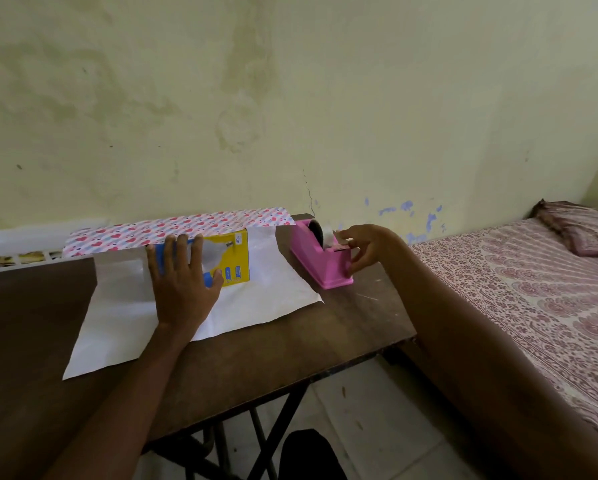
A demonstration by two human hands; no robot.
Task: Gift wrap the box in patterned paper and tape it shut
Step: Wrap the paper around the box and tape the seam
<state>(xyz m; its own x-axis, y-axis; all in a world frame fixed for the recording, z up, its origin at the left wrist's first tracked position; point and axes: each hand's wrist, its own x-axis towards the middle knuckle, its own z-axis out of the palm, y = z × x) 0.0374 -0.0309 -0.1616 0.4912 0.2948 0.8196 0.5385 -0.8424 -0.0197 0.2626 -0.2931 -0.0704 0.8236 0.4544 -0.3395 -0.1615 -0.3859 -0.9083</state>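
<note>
**Box pinned under one hand while the other goes for tape**

Head view: the sheet of wrapping paper (124,306) lies on the dark brown wooden table (290,344) with its white underside up. That suits wrapping, since the print ends up outside. Its far edge is turned up, showing a strip of pink hearts along the far side of the box.

The yellow and blue cardboard box printed with a light bulb (237,261) lies flat on the paper, near the far edge and close to the upturned strip. The left hand (183,275) presses down on it with fingers spread and straight. The fingertips reach the far edge where the patterned strip meets the box. This is probably to keep the box from sliding and the flap from falling back.

The pink plastic tape dispenser (320,265) stands on the table just beside the paper's right edge, within easy reach. The right hand (363,247) curls round its cutter end, fingers over the top at the loose tape end and thumb against the side. Whether any tape is actually pinched is too small to tell.

No tape is on the paper yet, so the wrap looks barely begun.
</note>
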